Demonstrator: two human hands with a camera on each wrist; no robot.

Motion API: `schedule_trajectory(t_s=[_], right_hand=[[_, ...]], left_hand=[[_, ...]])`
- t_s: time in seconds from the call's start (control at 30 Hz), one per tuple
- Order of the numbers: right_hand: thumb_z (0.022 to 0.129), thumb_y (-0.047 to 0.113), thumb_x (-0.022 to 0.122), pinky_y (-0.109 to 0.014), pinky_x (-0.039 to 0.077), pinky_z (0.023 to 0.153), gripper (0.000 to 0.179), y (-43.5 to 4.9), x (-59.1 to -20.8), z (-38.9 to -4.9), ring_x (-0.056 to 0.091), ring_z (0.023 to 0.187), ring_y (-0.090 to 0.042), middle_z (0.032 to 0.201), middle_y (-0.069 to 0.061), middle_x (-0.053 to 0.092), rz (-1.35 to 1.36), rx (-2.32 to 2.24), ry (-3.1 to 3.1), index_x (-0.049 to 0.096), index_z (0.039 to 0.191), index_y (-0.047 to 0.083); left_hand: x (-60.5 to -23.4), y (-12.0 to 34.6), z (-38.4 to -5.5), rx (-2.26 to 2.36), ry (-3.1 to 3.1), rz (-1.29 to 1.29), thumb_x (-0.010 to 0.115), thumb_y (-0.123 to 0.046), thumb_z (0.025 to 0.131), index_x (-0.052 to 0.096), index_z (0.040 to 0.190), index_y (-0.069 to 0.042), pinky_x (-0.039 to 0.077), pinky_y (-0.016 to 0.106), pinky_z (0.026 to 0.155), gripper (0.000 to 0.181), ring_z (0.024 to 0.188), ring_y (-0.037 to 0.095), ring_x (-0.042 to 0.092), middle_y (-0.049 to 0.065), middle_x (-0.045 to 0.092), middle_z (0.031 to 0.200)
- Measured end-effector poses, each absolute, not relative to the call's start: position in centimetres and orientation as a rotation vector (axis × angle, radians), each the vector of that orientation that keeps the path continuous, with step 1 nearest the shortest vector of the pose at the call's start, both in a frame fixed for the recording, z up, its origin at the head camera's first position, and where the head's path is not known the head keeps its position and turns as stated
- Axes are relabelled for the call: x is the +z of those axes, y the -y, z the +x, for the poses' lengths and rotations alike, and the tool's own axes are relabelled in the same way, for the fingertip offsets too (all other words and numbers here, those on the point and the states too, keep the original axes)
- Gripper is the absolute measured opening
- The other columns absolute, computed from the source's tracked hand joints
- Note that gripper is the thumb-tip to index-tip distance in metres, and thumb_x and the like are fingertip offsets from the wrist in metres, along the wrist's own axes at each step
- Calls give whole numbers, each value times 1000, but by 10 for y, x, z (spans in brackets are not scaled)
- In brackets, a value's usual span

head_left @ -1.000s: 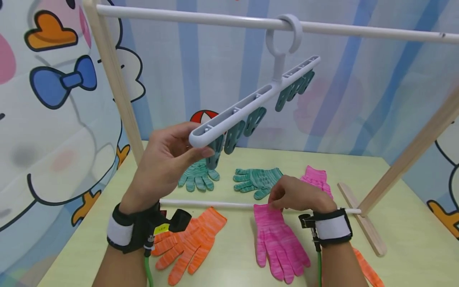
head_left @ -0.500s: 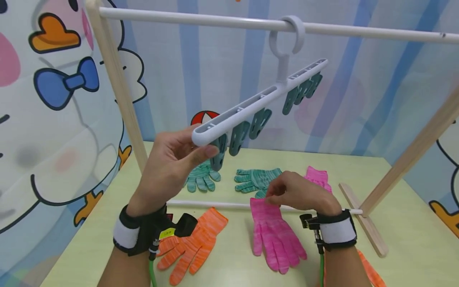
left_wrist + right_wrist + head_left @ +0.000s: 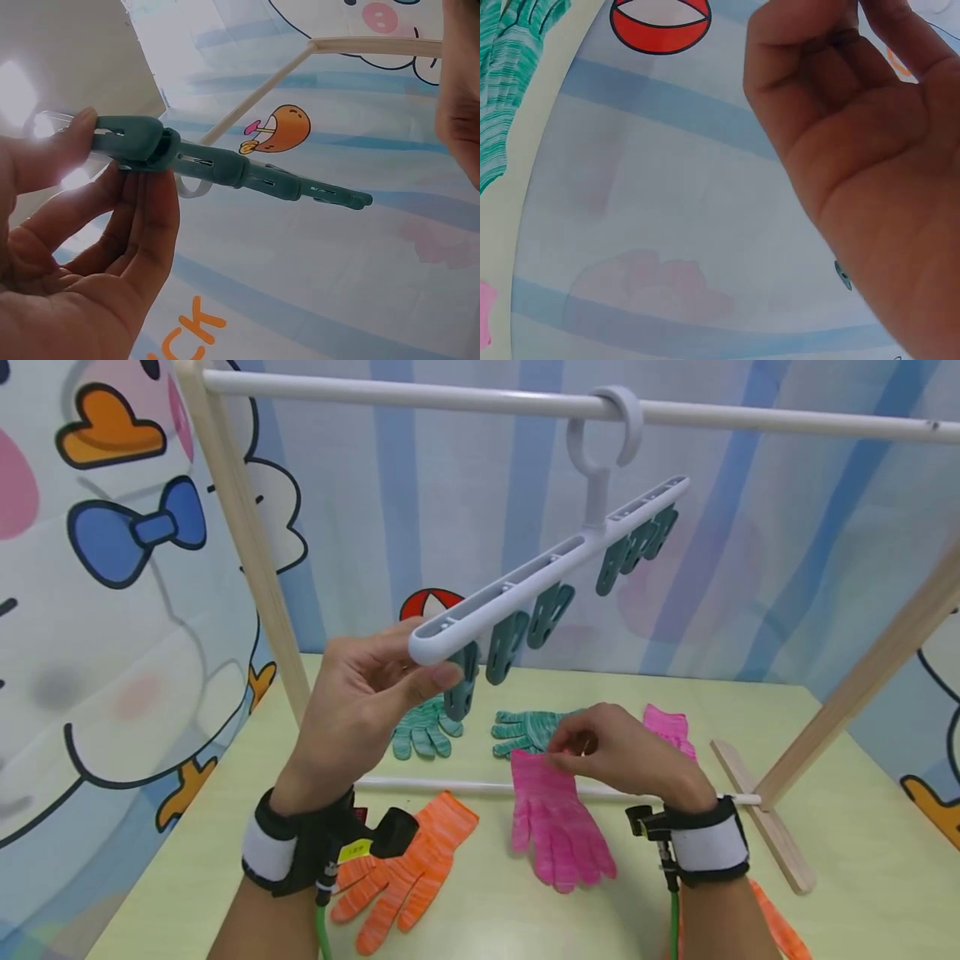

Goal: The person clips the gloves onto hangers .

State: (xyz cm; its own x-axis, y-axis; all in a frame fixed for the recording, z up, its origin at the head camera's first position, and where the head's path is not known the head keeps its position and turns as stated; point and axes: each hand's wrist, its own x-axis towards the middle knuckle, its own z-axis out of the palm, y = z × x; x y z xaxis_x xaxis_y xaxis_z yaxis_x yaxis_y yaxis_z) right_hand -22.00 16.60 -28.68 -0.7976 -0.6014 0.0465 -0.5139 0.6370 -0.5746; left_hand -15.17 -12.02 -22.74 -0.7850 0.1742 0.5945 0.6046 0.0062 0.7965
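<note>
A white clip hanger (image 3: 517, 587) hangs by its hook from the rack's top rail, with several dark green clips beneath its bar. My left hand (image 3: 348, 710) pinches the nearest clip (image 3: 461, 692) at the bar's near end; in the left wrist view the thumb lies on one side of this clip (image 3: 131, 136), fingers on the other. Below and to the right, my right hand (image 3: 626, 756) pinches the cuff of a pink glove (image 3: 562, 827), which hangs with fingers downward. In the right wrist view the right hand (image 3: 870, 157) shows curled fingers, but the glove is out of sight.
An orange glove (image 3: 420, 864) lies at front left. Behind are two green gloves (image 3: 427, 731) and another pink glove (image 3: 667, 725). Part of an orange glove (image 3: 780, 927) shows beside the right forearm. The rack's low rail (image 3: 442, 786) and wooden post (image 3: 840, 710) frame the space.
My right hand has raised the pink glove up and slightly left, off the table. My left hand, still on the end clip, and the hanger have shifted slightly right.
</note>
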Motion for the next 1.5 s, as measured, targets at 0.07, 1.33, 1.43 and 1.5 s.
schedule_trajectory(t_s=[0.07, 1.33, 1.43, 1.5], right_hand=[[92, 16, 76, -25, 54, 64, 5, -164, -285, -218, 60, 74, -13, 82, 4, 67, -935, -886, -2719, 77, 96, 17], [87, 12, 81, -22, 49, 61, 13, -133, -256, -173, 56, 72, -7, 85, 9, 66, -1306, -1094, -2974, 75, 97, 18], [86, 11, 82, -22, 49, 61, 15, -131, -254, -169, 55, 72, -6, 86, 8, 65, -1319, -1086, -2995, 75, 98, 16], [86, 10, 82, -22, 49, 60, 15, -130, -253, -166, 54, 72, -6, 85, 7, 65, -1330, -1089, -3002, 75, 99, 16]], left_hand=[[-228, 120, -152, -1832, 1960, -817, 73, -8, 93, 68, 124, 9, 50, 54, 108, 35, 124, 29, 58, 20, 66, 134], [-231, 102, -151, -1909, 1912, -864, 72, 10, 88, 67, 124, 9, 60, 41, 95, 36, 113, 28, 64, 21, 68, 114], [-231, 102, -151, -1893, 1927, -856, 71, 10, 88, 67, 124, 9, 60, 41, 95, 36, 113, 27, 64, 22, 68, 114], [-231, 102, -151, -1884, 1932, -857, 71, 10, 88, 67, 123, 9, 60, 41, 95, 35, 113, 27, 64, 22, 67, 113]])
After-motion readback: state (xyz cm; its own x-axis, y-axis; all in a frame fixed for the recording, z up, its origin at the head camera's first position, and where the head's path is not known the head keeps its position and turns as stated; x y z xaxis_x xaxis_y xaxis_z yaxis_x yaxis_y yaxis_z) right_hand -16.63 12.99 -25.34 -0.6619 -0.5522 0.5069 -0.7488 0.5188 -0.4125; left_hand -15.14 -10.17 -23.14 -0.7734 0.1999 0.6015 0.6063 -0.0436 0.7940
